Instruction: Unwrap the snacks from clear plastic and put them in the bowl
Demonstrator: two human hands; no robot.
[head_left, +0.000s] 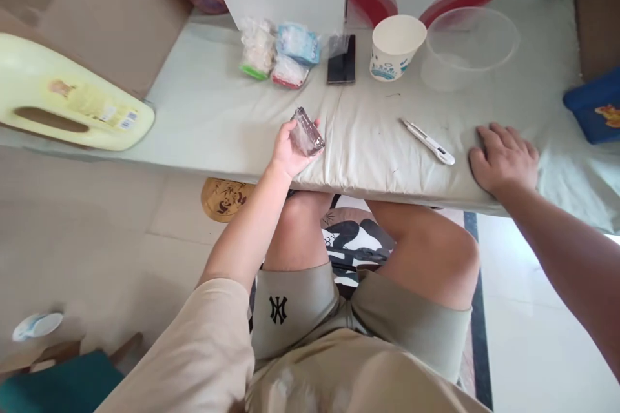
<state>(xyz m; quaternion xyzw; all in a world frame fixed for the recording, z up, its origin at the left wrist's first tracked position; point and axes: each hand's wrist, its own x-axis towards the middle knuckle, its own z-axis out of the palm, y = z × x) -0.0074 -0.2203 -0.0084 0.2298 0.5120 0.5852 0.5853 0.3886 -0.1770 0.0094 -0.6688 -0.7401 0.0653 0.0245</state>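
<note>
Spreading across the middle of the frame, a pale cloth-covered surface carries everything that the hands are near. The right hand rests on it at the right of the frame, palm down, fingers loosely spread and pointing toward the top, grasping nothing. The left hand reaches in from the lower left to the centre, palm turned up, its fingers curled around a small wrapped pack. The thumb lies along the pack's left side and a fingertip shows beyond its right edge; the remaining fingers are hidden beneath it.

At right of centre, between the two hands, lies a white utility knife, touched by neither. Its long axis slants from a narrow tip at the upper left down to a rounded end at the lower right. That rounded end sits just beside the right thumb, with a little bare cloth between, so the right hand is clearly the nearer; from its fingers the knife lies to the left. The pack's dark edge slants the same way, more steeply. Whether any blade is exposed cannot be told.
</note>
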